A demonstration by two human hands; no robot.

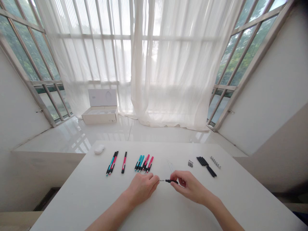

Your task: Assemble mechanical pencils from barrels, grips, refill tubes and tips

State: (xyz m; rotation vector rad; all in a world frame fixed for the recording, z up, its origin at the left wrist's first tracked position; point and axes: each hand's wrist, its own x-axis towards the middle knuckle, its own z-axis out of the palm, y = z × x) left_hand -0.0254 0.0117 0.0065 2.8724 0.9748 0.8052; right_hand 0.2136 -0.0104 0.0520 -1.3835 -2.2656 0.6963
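Observation:
My left hand [145,185] is closed, fingertips pinching the end of a thin pen insert [162,180]; most of the insert's near end is hidden by the fingers. My right hand [189,186] grips a black pen grip sleeve [171,181] between thumb and fingers. The sleeve lies level, in line with the insert, which meets its left end. Just beyond the right fingertips, several thin clear rods [170,165] rest on the white table [166,211]. Short turquoise and pink pen barrels [149,164] with black clips lie beyond my left hand.
Further left are pens with black grips [124,162] and a white rounded case [99,149]. To the right sit small metal parts [190,164], black grip sleeves [211,171] and a row of grey pieces [215,162]. An open white box [99,119] stands on the window ledge.

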